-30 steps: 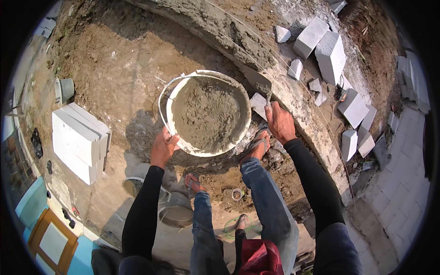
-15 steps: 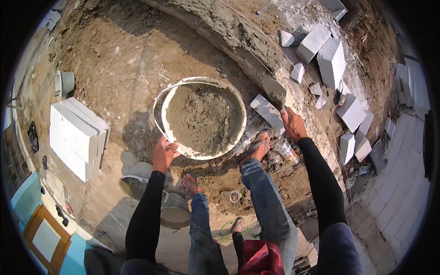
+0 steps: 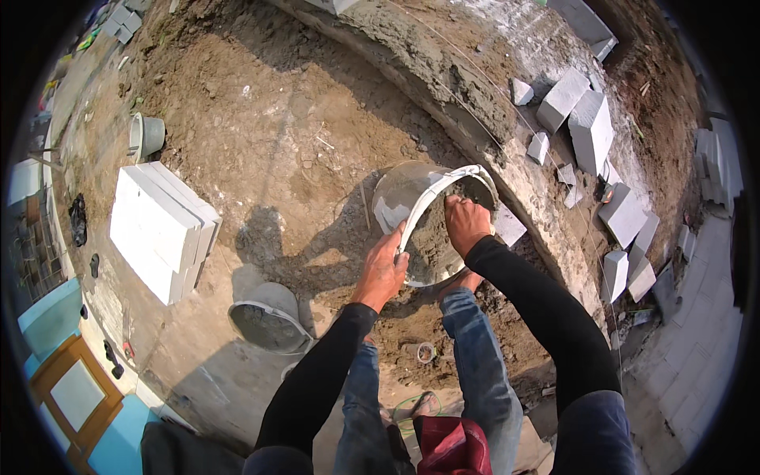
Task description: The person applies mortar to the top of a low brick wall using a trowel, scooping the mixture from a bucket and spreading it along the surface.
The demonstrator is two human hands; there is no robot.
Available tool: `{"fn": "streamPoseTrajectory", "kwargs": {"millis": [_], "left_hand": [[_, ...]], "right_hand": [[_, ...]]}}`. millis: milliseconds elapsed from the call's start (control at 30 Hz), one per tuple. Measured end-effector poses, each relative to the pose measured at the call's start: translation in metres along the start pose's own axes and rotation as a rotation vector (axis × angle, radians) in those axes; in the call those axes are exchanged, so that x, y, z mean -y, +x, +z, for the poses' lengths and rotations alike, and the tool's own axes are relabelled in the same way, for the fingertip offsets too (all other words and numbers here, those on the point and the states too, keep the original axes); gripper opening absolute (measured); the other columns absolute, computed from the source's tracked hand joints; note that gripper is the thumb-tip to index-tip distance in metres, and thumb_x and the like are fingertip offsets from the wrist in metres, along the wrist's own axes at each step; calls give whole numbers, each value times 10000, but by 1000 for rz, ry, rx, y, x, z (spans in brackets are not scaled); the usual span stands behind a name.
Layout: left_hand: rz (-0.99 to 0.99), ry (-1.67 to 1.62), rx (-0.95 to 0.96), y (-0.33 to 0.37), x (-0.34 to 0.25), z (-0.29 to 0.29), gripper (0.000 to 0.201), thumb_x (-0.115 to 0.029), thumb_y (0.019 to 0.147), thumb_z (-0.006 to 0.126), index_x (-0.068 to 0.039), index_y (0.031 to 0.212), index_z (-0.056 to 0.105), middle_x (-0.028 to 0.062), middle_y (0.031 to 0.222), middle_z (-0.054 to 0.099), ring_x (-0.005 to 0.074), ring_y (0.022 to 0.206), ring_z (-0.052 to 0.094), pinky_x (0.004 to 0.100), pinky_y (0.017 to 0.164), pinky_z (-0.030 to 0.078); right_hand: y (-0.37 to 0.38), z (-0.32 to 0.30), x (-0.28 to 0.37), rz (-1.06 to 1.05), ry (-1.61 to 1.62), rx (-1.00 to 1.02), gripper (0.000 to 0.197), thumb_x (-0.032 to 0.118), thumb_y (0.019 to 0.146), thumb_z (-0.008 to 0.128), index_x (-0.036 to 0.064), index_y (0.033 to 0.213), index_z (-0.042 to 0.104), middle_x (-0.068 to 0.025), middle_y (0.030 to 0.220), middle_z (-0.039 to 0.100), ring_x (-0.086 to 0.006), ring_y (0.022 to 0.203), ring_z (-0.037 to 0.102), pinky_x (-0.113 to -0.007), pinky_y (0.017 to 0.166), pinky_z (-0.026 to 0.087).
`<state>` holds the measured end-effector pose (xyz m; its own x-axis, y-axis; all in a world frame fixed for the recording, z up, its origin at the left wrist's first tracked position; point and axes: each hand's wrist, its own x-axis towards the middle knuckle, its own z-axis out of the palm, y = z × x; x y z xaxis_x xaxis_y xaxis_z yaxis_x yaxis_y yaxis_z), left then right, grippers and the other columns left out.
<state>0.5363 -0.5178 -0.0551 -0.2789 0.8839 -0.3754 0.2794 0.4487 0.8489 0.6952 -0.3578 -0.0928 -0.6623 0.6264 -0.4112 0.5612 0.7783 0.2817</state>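
Observation:
A large bucket (image 3: 393, 196) with a pale rim is tipped on its side between my arms, its mouth turned toward the right and toward me. Grey wet mortar (image 3: 431, 247) coats its inside. My left hand (image 3: 381, 273) is closed on the rim at the near left. Inside the mouth my right hand (image 3: 468, 223) makes a fist around the trowel handle; the blade is hidden in the bucket. A piece of white block (image 3: 509, 226) lies just right of the bucket, by the low mortar-topped wall (image 3: 475, 136).
White blocks (image 3: 150, 233) are stacked at the left; cut blocks (image 3: 590, 131) lie scattered beyond the wall. A grey bucket (image 3: 275, 305) stands near my left forearm, another (image 3: 148, 135) farther off. A taut string (image 3: 507, 154) runs along the wall. My foot (image 3: 467, 280) is beside the large bucket.
The bucket has gone from upright to tipped and shifted right. My left hand moved right with its rim. My right hand brought the trowel from the wall edge into the bucket.

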Motion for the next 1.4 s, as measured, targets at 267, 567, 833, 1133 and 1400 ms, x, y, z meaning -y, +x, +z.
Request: {"fn": "streamPoseTrajectory", "kwargs": {"millis": [267, 567, 833, 1133, 1400], "left_hand": [[-101, 93, 105, -4, 17, -41, 574, -122, 933, 644, -108, 1479, 467, 237, 1352, 561, 375, 1299, 517, 384, 970, 482], [-202, -120, 81, 19, 27, -34, 609, -148, 923, 677, -47, 1481, 454, 220, 1311, 606, 296, 1252, 557, 371, 971, 466], [-248, -45, 146, 23, 37, -58, 653, -206, 938, 668, -64, 1515, 399, 244, 1277, 623, 263, 1064, 640, 368, 860, 515], [-197, -59, 166, 22, 28, -41, 659, -187, 953, 658, -64, 1536, 376, 206, 1247, 623, 205, 998, 628, 340, 857, 507], [-250, -133, 177, 21, 32, -42, 611, -125, 960, 630, -56, 1517, 387, 207, 1259, 614, 229, 1103, 599, 353, 906, 491]], "right_hand": [[-115, -3, -23, -106, 234, 17, 257, 194, 932, 597, 7, 1098, 534, -201, 888, 619, -301, 779, 689, -398, 573, 544], [-95, 94, 42, -146, 686, 8, 403, 367, 974, 558, -10, 864, 650, -238, 667, 616, -402, 648, 628, -489, 586, 461], [-101, 31, 35, -123, 842, 0, 342, 395, 1003, 554, 61, 1000, 626, -175, 701, 628, -341, 686, 600, -445, 604, 470], [-74, 44, -17, -135, 843, 255, 418, 451, 1024, 517, 62, 1089, 653, -154, 804, 621, -349, 709, 648, -494, 660, 496], [-62, 44, -38, 163, 679, 295, 516, 478, 1024, 478, -4, 1020, 661, -253, 795, 686, -424, 773, 678, -503, 740, 532]]}}
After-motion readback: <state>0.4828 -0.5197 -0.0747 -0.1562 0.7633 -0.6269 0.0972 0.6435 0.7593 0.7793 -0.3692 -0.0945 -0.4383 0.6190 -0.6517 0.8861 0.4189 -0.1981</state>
